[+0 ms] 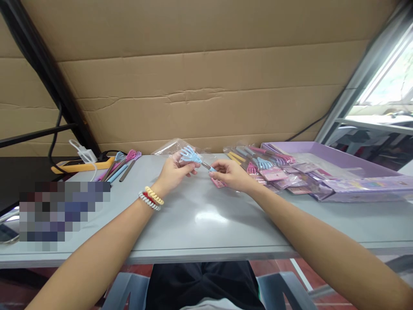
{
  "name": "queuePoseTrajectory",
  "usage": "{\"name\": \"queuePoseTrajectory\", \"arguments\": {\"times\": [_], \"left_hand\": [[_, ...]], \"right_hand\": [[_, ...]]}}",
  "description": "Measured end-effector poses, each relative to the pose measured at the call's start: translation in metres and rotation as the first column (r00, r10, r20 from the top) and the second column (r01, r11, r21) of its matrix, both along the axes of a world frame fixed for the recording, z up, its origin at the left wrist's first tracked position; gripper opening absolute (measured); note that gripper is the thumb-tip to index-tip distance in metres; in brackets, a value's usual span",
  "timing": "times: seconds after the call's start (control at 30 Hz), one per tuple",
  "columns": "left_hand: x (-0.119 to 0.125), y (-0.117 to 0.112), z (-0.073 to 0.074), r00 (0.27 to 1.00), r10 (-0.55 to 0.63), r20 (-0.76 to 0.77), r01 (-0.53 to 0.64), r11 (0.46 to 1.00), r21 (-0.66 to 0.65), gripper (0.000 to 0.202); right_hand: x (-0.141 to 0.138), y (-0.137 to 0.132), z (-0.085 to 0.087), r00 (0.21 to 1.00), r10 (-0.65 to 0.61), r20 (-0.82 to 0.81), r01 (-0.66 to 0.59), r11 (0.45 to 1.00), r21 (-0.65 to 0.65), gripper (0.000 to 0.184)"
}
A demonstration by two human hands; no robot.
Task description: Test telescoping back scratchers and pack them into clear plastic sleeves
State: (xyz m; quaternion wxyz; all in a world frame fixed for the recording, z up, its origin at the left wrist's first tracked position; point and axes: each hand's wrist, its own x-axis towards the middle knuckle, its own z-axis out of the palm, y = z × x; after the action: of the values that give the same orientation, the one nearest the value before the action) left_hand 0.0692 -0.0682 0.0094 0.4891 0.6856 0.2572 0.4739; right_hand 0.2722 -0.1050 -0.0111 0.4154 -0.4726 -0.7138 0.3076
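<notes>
My left hand [174,172] is closed around the claw end of a light blue back scratcher [190,156], held just above the grey table [200,219]. My right hand [229,174] pinches the scratcher's thin metal shaft and blue handle end. A pink card [218,183] lies under my right hand's fingers. A clear plastic bag [171,147] lies just behind my left hand. Spiral bands circle my left wrist [151,198].
Loose scratchers [121,165] in pink, blue and purple lie at the back left beside a yellow power strip [82,165]. Packed scratchers [261,165] are piled at the right against a purple tray [325,155]. A cardboard wall [206,86] stands behind the table.
</notes>
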Motion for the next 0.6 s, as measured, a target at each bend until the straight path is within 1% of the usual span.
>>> {"name": "queuePoseTrajectory", "arguments": {"times": [0.1,0.2,0.33,0.43,0.53,0.6], "left_hand": [[-0.001,-0.001,-0.001,0.999,-0.004,-0.041,0.004,1.0,0.012,0.043],[0.0,-0.001,-0.003,0.993,-0.02,-0.116,0.023,0.999,0.03,0.041],[0.003,0.0,-0.009,0.978,-0.001,-0.207,0.017,0.997,0.075,0.037],[0.004,0.004,-0.013,0.971,0.027,-0.236,-0.005,0.995,0.096,0.036],[0.004,0.007,-0.015,0.969,0.051,-0.243,-0.022,0.992,0.121,0.037],[0.004,0.008,-0.014,0.963,0.074,-0.259,-0.037,0.989,0.147,0.034]], "right_hand": [[-0.001,-0.001,-0.001,1.0,-0.018,0.023,0.017,0.999,0.04,0.038],[-0.002,-0.002,0.0,0.999,-0.022,0.037,0.019,0.997,0.068,0.037],[-0.003,-0.001,-0.002,0.999,-0.026,0.045,0.023,0.998,0.058,0.037],[-0.005,0.0,-0.004,0.997,-0.076,-0.004,0.076,0.996,0.037,0.04],[-0.006,0.002,-0.006,0.986,-0.145,-0.088,0.153,0.984,0.09,0.047],[-0.007,0.002,-0.006,0.98,-0.138,-0.144,0.155,0.981,0.116,0.052]]}}
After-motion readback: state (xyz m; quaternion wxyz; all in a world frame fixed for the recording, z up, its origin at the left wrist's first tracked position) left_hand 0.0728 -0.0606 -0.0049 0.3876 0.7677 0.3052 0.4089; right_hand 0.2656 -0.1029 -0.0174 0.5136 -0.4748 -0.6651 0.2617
